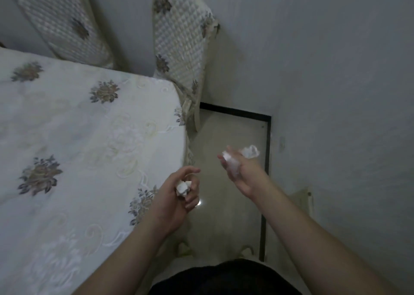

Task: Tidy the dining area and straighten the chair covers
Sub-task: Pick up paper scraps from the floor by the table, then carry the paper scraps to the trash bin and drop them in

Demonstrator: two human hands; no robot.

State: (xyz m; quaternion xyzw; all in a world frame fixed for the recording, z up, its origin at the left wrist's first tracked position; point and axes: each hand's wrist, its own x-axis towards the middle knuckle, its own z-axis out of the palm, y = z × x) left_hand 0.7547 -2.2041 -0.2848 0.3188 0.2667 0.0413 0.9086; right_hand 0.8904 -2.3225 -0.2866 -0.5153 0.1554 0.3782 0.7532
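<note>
My left hand [179, 196] holds a small crumpled white tissue [183, 187] in curled fingers, just off the table's right edge. My right hand [240, 171] is raised over the floor and grips crumpled white tissue [250, 152] that sticks out past the fingers. The dining table [67, 138] fills the left, under a white embroidered cloth with floral motifs. Behind its far corner stands a chair [179, 39] with a quilted cream cover, and a second covered chair [60, 19] stands at the top left.
A grey wall [336, 70] runs close along the right. A strip of pale tiled floor [233, 133] with a black border line lies between table and wall. My dark clothing shows at the bottom edge.
</note>
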